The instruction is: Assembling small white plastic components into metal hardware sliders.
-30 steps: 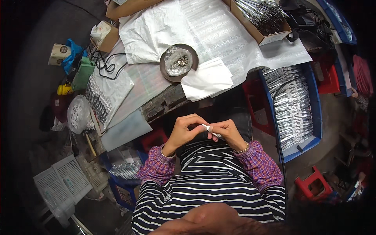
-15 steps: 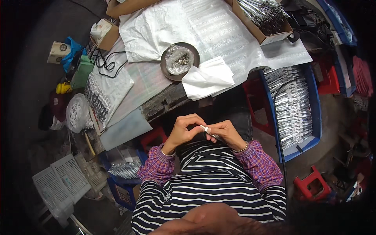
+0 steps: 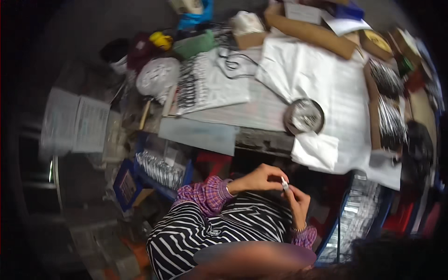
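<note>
Just in front of my lap, both my hands meet around a small slim white piece (image 3: 285, 184). My right hand (image 3: 299, 203) pinches its lower end between thumb and fingers. My left hand (image 3: 262, 178) is curled closed, its fingertips at the upper end of the piece. The piece is blurred and partly covered by fingers, so its exact kind is unclear. Beyond the hands, at the table's front edge, lies a white cloth or paper sheet (image 3: 315, 151). A dark round dish (image 3: 290, 122) behind it holds a clear plastic bag (image 3: 305, 115) with small contents.
A blue bin (image 3: 187, 177) with slim silvery items stands left of my lap; another silvery batch (image 3: 361, 210) fills a blue bin at right. On the table are a cardboard box (image 3: 376, 122) of silvery pieces, a white bag (image 3: 224, 95), and a black cable (image 3: 227, 70).
My view has swung to the left, so the table and hands appear further right and turned. The hands stay together at the white piece.
</note>
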A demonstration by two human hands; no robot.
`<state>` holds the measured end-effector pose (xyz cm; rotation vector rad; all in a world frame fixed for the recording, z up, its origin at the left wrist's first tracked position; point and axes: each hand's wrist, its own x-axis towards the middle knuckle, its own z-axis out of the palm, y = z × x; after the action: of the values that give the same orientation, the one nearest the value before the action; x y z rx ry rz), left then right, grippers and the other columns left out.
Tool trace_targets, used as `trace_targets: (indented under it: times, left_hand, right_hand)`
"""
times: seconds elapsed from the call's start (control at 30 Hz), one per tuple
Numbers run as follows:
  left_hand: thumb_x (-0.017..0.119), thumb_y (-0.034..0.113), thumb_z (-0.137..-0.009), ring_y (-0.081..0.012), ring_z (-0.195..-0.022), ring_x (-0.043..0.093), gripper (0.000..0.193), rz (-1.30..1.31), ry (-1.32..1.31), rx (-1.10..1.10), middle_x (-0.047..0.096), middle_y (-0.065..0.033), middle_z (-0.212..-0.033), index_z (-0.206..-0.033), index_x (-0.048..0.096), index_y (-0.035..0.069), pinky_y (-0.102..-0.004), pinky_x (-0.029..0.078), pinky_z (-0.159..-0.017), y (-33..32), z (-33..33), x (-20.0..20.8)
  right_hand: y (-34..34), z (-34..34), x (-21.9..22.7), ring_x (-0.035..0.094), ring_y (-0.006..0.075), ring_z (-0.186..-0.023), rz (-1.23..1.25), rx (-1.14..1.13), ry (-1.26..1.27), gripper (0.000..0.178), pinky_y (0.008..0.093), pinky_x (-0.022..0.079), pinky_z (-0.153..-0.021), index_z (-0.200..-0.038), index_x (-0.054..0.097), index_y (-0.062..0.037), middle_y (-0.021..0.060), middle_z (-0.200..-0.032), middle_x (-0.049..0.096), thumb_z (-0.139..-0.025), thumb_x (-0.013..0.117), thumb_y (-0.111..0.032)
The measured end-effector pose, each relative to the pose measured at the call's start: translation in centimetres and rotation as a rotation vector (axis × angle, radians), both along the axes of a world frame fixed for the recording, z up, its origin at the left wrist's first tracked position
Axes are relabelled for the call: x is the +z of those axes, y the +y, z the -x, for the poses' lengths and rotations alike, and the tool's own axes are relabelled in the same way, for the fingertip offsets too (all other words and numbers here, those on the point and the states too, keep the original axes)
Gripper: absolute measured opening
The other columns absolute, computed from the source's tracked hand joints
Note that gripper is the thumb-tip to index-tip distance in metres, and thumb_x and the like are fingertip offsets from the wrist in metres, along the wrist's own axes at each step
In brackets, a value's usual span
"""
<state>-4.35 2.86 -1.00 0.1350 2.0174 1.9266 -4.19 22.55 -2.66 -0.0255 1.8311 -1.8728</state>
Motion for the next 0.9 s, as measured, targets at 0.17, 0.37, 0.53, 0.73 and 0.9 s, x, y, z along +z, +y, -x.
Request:
trace_targets:
  times: [0.17, 0.37, 0.53, 0.73, 0.9]
  left_hand:
    - [0.065, 0.001, -0.077, -0.0131, -0.086, 0.060, 0.018, 0.017, 0.089, 0.025, 0.064, -0.0058, -0.092, -0.095, 0.064, 0.000, -0.0277, 0.049, -0.079, -0.4, -1.3, -0.7]
    - [0.061, -0.002, -0.082, -0.0165, -0.089, 0.061, 0.017, -0.466, -0.086, 0.130, 0.064, -0.0097, -0.093, -0.099, 0.060, -0.002, -0.0292, 0.048, -0.081, -3.9, -0.6, 1.1]
    - [0.058, 0.003, -0.086, -0.0091, -0.078, 0.059, 0.027, -0.265, 0.144, 0.525, 0.061, -0.0027, -0.090, -0.113, 0.057, 0.001, -0.0238, 0.051, -0.069, -14.5, 0.9, 5.0]
    - [0.064, 0.009, -0.082, -0.0042, -0.072, 0.052, 0.025, 0.463, 0.402, 0.813, 0.058, 0.0029, -0.084, -0.106, 0.061, 0.000, -0.0186, 0.043, -0.064, -29.5, 0.6, 3.1]
    - [0.066, 0.004, -0.077, -0.0030, -0.072, 0.052, 0.023, 0.542, 0.258, 0.724, 0.058, 0.0026, -0.078, -0.099, 0.063, 0.000, -0.0185, 0.044, -0.065, -29.3, -2.2, 2.3]
  right_hand:
    - [-0.9, -0.5, 0.4, 0.060, 0.0101, -0.067, -0.059, 0.040, 0.177, 0.017, 0.0213, 0.046, -0.061, -0.096, 0.065, 0.0068, 0.0088, -0.077, 0.067, -0.082, 0.061, -0.003]
    - [-1.5, -0.3, 0.0, 0.060, 0.0119, -0.077, -0.018, 0.136, 0.244, 0.021, 0.0227, 0.047, -0.071, -0.104, 0.062, 0.0059, 0.0100, -0.087, 0.067, -0.087, 0.055, -0.003]
    - [-0.7, -0.4, -0.1, 0.061, 0.0126, -0.075, 0.005, 0.139, 0.100, 0.024, 0.0229, 0.049, -0.070, -0.110, 0.061, 0.0037, 0.0097, -0.086, 0.067, -0.089, 0.050, -0.001]
    - [0.0, -1.0, -1.8, 0.062, 0.0128, -0.076, 0.010, 0.170, -0.030, 0.024, 0.0234, 0.051, -0.070, -0.109, 0.062, 0.0039, 0.0108, -0.087, 0.067, -0.090, 0.050, -0.002]
    - [-0.8, -0.9, -1.9, 0.063, 0.0121, -0.076, -0.042, 0.204, 0.002, 0.021, 0.0235, 0.050, -0.071, -0.105, 0.063, 0.0053, 0.0111, -0.085, 0.068, -0.088, 0.053, -0.003]
